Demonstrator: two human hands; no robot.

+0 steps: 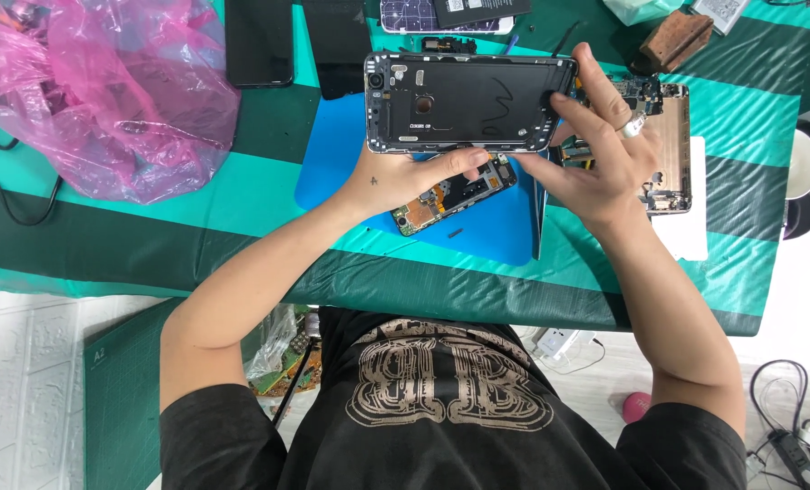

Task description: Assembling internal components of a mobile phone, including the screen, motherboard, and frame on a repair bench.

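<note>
1. Phone frame (468,102): held up over the blue mat (350,163), at 12 o'clock from the circuit board (455,195).
2. Left hand (405,181) is closed on its lower edge; right hand (595,154) clasps the 3 o'clock end.
3. It looks light, stiff and thin, likely fragile inside.
4. Best held by the rim, off the exposed parts.

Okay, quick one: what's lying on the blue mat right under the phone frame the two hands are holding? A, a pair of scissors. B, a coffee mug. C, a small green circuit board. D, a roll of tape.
C: a small green circuit board lies on the blue mat, just below the phone frame held between the left hand and right hand.
</note>
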